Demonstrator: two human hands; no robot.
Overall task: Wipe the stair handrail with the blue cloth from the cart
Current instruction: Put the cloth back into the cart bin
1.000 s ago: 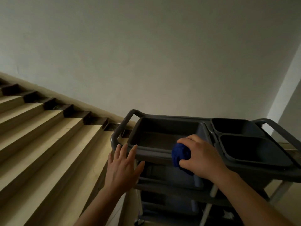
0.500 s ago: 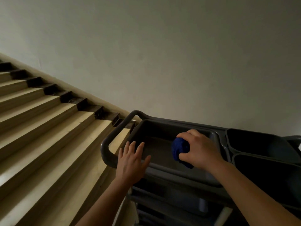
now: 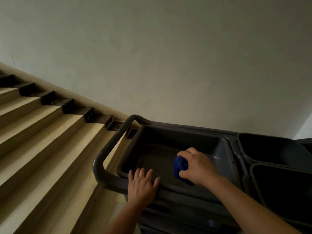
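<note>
A dim indoor stairwell: pale steps (image 3: 42, 141) climb at left, plain wall (image 3: 168, 56) above, grey cleaning cart (image 3: 108, 176) lower right

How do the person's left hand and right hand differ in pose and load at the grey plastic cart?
The left hand lies flat, fingers straight and spread; the right hand is curled. The left hand holds nothing; the right hand grips the bunched blue cloth. The left hand rests on the large grey tub's near rim; the right hand is over its inside. Both are bare, at the same tub.
</note>
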